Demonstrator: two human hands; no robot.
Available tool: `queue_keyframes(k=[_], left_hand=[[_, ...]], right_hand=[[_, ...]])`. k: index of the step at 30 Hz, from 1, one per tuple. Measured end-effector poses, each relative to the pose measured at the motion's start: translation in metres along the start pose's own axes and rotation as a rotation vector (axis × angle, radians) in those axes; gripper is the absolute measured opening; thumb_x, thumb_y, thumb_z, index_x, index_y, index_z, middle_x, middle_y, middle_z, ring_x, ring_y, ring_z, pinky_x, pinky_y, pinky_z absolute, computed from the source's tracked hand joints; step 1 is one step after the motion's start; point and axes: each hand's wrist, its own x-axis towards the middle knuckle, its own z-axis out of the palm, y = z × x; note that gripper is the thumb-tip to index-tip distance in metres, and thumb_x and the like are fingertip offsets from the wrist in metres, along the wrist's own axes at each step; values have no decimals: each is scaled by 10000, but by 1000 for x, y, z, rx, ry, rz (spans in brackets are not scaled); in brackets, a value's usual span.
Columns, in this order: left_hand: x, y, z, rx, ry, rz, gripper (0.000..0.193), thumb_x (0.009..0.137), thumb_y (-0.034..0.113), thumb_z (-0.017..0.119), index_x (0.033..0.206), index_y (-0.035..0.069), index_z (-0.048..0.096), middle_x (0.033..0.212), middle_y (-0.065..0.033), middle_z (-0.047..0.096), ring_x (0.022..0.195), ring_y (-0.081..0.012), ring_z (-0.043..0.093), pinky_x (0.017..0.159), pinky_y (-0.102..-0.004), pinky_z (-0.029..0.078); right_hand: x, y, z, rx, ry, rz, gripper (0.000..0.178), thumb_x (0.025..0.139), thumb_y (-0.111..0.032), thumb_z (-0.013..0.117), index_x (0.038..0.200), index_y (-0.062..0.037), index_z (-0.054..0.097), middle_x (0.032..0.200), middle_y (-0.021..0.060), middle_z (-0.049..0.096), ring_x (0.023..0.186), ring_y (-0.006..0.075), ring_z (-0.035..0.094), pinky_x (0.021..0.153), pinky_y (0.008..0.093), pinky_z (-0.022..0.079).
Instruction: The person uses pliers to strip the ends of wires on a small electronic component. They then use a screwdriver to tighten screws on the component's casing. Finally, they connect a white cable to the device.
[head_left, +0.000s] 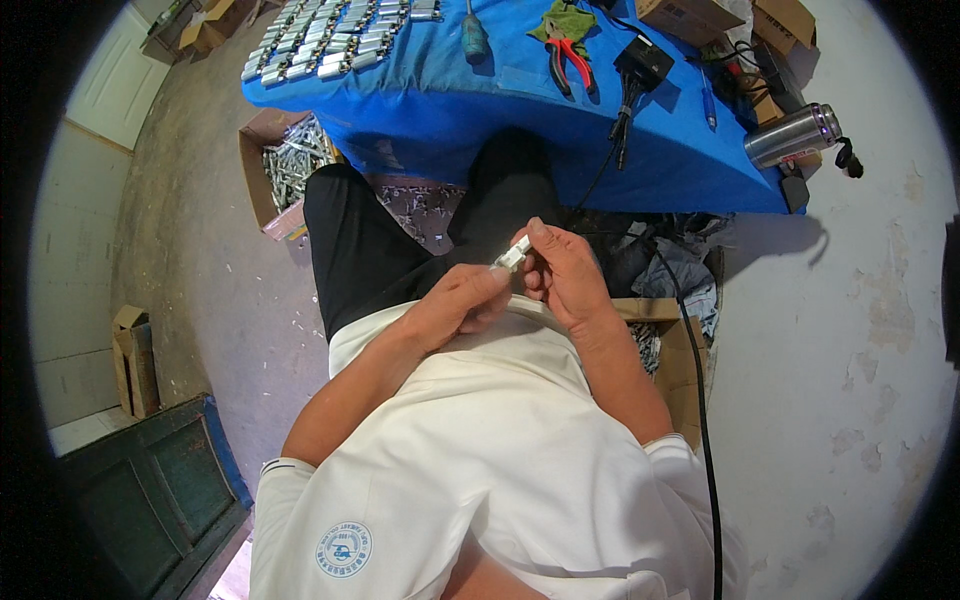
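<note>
Above my lap, a small silver-white metal piece [514, 254] is held between my two hands, much like the pieces lined up on the table. The thumb and fingers of my right hand [565, 268] pinch its upper end. My left hand [462, 303] is closed at its lower end, with the thumb along it and the other fingers curled under. Part of the piece is hidden by the fingers, so its exact kind cannot be made out.
Several rows of silver pieces [318, 45] lie on the blue-covered table [430, 120]. Beside them are a screwdriver [474, 38], red-and-black pliers [568, 65], a black adapter [643, 64] and a steel flask [795, 137]. A cardboard box [257, 175] of metal parts stands left; a black cable [697, 400] runs at right.
</note>
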Motion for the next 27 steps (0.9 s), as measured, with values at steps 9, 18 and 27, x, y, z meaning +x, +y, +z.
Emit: queue_keyframes(k=[9,18,27], left_hand=[[2,-2,-2,-43,37,-34,394,963,426,551,764,96,471,686,20,394,578,-57,318,465,-190,242],[1,0,-3,-95,34,-81,347,953,417,538,835,91,526,711,21,421,611,-69,339,481,-197,244],[-3,11,6,-136,157,-121,393,957,472,480,793,115,496,706,16,434,603,-76,331,494,-210,251]], right_hand=[[-1,-2,-4,-810,99,-706,214,846,-94,647,1048,-24,641,1001,84,629,922,197,607,798,330,503],[-4,-27,-4,-1584,-250,-1020,323,744,-101,712,1050,-42,626,883,93,575,861,276,549,787,401,439],[-9,-34,-8,-1509,-357,-710,223,922,-274,593,950,-55,627,782,98,584,776,279,570,685,403,446]])
